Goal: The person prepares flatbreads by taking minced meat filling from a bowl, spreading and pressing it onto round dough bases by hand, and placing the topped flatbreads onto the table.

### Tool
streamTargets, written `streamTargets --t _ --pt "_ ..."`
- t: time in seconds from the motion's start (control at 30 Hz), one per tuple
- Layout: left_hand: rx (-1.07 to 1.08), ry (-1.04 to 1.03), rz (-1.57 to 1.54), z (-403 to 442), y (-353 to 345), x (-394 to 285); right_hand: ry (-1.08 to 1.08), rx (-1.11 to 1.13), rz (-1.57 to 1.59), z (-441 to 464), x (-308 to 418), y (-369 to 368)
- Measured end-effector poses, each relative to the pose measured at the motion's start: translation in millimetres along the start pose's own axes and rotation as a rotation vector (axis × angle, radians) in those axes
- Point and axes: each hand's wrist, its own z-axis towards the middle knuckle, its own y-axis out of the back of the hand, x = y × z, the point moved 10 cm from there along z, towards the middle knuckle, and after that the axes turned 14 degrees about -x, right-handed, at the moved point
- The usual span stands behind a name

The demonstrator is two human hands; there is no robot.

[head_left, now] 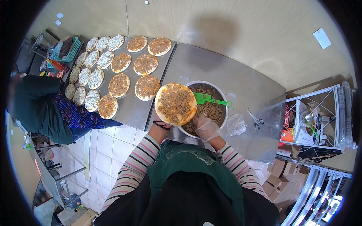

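Observation:
My left hand holds up a round flatbread spread with ground meat; most of its fingers are hidden under the bread. A clear plastic glove covers my right hand, which is over the near rim of a metal bowl, beside the flatbread's lower right edge. Its fingers are curled, and what they hold, if anything, I cannot make out. Inside the bowl is a ground meat mixture. A green spatula lies across the bowl, its blade end close to the flatbread.
Several meat-topped flatbreads and white-topped ones lie in rows on the left table. Crumpled plastic and scissors are right of the bowl. A person in a dark green top stands at left. A white rack stands at right.

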Motion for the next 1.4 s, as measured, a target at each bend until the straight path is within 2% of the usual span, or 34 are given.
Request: streamTargets --t 0.07,0.13,0.17,0.23,0.27,0.3,0.37,0.4,0.43,0.5,0.57,0.67,0.73,0.77,0.8,0.87,0.9,0.97,1.1,1.17,1.2,1.27,1.37,1.4 --pt "-0.002 -0.006 0.006 -0.6 1.1 -0.2 -0.021 -0.039 0.072 4.6 -9.9 2.6" --pt "-0.049 -0.032 0.043 -2.0 4.4 -0.2 0.184 -0.244 0.081 11.3 -14.2 28.3" --pt "-0.048 -0.036 0.042 -2.6 2.4 -0.1 0.188 -0.244 0.082 20.4 -11.1 43.0" --pt "-0.018 0.013 0.005 -4.2 -2.8 7.1 -0.632 0.128 0.801 20.1 -41.9 44.0" --pt "-0.017 0.014 0.002 -2.3 -2.6 8.9 -0.657 0.123 1.026 21.6 -32.8 49.3" --pt "0.001 0.008 -0.004 0.9 -4.6 10.4 -0.659 0.121 1.022 23.4 -27.7 54.1" --pt "0.023 0.011 -0.013 8.7 -13.0 18.2 -0.085 -0.115 0.769 47.2 20.1 101.8" --pt "0.004 0.007 -0.010 13.7 -16.9 22.1 0.006 -0.204 0.705 50.5 37.1 116.1" --pt "-0.015 0.001 -0.007 15.9 -22.7 25.7 0.004 -0.208 0.698 52.1 40.1 118.6" --pt "0.043 0.002 0.016 13.6 -41.9 31.6 -0.080 -0.151 0.457 56.5 33.2 110.9" --pt "-0.010 -0.058 0.108 15.9 -50.8 32.1 -0.037 -0.200 0.422 59.9 32.8 113.1" --pt "-0.001 -0.088 0.158 25.6 -46.6 31.4 0.004 -0.248 0.567 52.9 42.4 118.2" --pt "-0.021 -0.049 0.112 23.7 -43.3 32.9 0.171 -0.335 0.415 48.4 52.1 122.5" --pt "-0.041 -0.013 0.067 21.9 -43.8 34.3 0.172 -0.338 0.416 48.9 44.4 120.5" --pt "-0.040 -0.016 0.069 19.8 -45.5 33.7 0.109 -0.311 0.409 51.0 25.4 115.9" --pt "0.239 0.069 -0.078 5.2 -72.7 36.4 -0.077 -0.239 0.422 52.8 -1.4 114.4" --pt "0.239 0.070 -0.077 4.5 -73.6 35.9 -0.078 -0.240 0.423 52.8 -1.4 114.4" --pt "0.272 0.097 -0.095 2.4 -80.0 37.0 -0.105 -0.412 0.408 53.6 -4.7 131.9" --pt "0.274 0.143 -0.140 2.1 -79.1 39.3 0.067 -0.507 0.360 55.4 14.6 144.0" --pt "0.138 0.058 -0.041 11.6 -51.4 34.3 -0.125 -0.421 0.328 58.7 1.5 132.1" --pt "0.139 0.058 -0.041 13.7 -44.5 34.1 -0.125 -0.421 0.327 58.7 5.8 130.8" --pt "0.110 0.091 -0.081 16.5 -29.2 35.8 0.124 -0.339 0.428 55.8 41.4 124.1" --pt "0.069 0.139 -0.140 18.8 -15.7 38.3 0.117 -0.414 0.319 56.8 28.0 112.3" --pt "0.068 0.136 -0.141 18.0 -12.8 38.3 0.013 -0.392 0.349 58.8 8.4 106.9"
